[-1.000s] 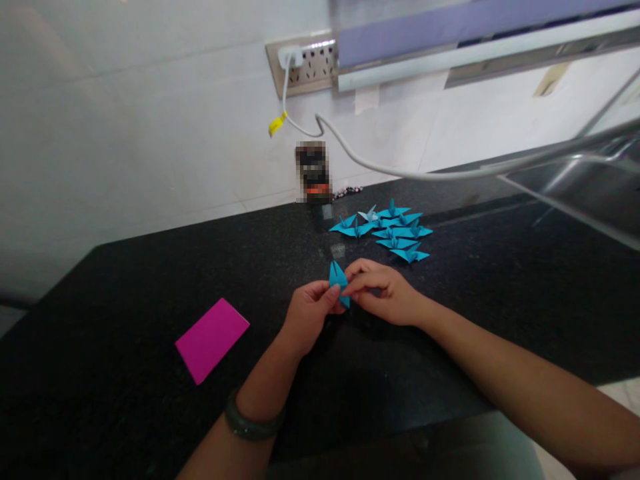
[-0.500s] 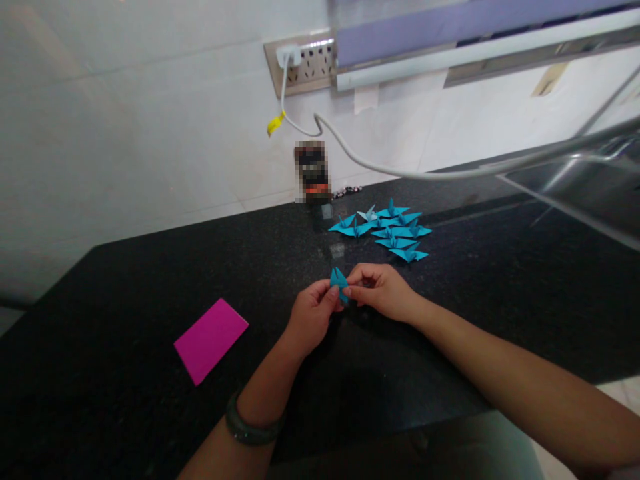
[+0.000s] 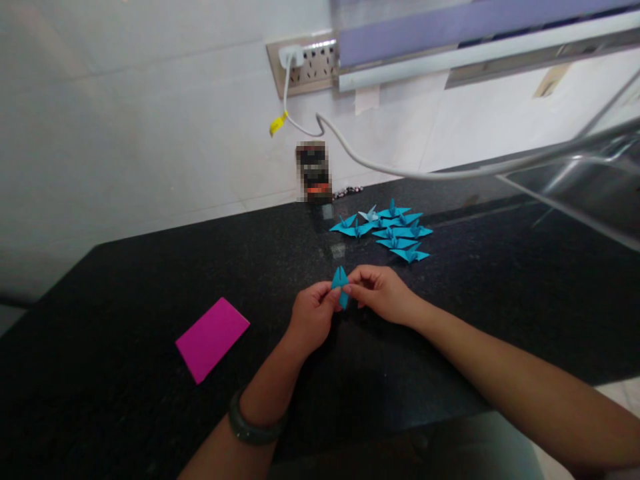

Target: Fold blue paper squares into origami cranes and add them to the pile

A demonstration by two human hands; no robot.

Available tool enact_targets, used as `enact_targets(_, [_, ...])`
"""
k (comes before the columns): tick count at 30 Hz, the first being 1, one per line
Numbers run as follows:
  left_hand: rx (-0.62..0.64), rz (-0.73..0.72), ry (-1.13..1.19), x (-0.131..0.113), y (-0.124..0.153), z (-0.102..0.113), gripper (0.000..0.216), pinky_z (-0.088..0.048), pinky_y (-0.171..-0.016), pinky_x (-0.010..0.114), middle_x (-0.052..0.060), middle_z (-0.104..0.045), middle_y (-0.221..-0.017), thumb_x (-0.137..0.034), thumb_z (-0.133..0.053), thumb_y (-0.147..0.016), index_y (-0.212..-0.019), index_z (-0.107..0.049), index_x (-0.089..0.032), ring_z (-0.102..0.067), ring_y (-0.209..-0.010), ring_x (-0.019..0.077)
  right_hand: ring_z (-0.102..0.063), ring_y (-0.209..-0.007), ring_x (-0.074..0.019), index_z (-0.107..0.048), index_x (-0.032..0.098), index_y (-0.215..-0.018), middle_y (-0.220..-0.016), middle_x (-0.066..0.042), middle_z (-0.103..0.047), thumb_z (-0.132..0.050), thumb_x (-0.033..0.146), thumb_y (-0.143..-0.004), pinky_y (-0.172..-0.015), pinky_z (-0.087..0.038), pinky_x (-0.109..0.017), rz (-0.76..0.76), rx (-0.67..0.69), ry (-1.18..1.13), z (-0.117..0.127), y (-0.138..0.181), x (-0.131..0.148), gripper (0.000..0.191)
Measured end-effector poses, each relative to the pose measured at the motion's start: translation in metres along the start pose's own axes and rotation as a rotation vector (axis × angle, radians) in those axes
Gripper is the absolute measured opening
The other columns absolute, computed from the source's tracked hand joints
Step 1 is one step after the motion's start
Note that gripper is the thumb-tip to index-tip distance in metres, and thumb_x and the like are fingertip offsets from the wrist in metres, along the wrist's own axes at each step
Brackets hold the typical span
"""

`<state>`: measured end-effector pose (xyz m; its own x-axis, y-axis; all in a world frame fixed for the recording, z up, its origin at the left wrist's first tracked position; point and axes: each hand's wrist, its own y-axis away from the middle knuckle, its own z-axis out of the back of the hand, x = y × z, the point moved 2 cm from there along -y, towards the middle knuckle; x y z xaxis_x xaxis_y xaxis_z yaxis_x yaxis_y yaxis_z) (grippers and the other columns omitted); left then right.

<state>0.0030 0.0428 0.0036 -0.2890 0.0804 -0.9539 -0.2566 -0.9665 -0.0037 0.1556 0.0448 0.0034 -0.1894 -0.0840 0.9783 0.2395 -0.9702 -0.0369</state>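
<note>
A small, partly folded piece of blue paper is pinched between both my hands just above the black counter. My left hand grips it from the left with thumb and fingers closed. From the right, my right hand pinches the same piece with its fingertips. Behind my hands, several finished blue paper cranes lie in a cluster on the counter.
A pink rectangle of paper lies on the counter at the left. A blurred dark object stands against the white wall. A white cable runs from a wall socket strip to the right. Metal rails cross the upper right.
My hands have stayed in place while my fingers worked the blue paper; its points have drawn together into a narrower, upright shape.
</note>
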Motion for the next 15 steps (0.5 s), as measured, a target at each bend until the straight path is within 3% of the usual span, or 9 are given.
enact_targets(5, [-0.005, -0.024, 0.006, -0.0043, 0.0016, 0.0001, 0.021, -0.034, -0.053, 0.023, -0.003, -0.051, -0.055, -0.03, -0.054, -0.077, -0.062, -0.058, -0.016, -0.045, -0.053, 0.0112, -0.047, -0.05, -0.0075, -0.055, 0.015, -0.068, -0.058, 0.002, -0.054, -0.056, 0.026, -0.077, -0.045, -0.038, -0.019, 0.132, -0.069, 0.181, -0.0048, 0.0035, 0.0018, 0.014])
enact_targets(15, [-0.093, 0.051, 0.206, 0.0029, 0.0001, -0.0006, 0.02, -0.042, -0.063, 0.025, 0.0, -0.06, -0.064, -0.035, -0.063, -0.073, -0.072, -0.063, -0.016, -0.053, -0.061, 0.0126, -0.047, -0.043, -0.0063, -0.056, 0.014, -0.066, -0.056, 0.003, -0.054, -0.066, 0.041, -0.069, -0.041, -0.039, -0.019, -0.038, -0.083, -0.111, -0.006, 0.0006, 0.0038, 0.028])
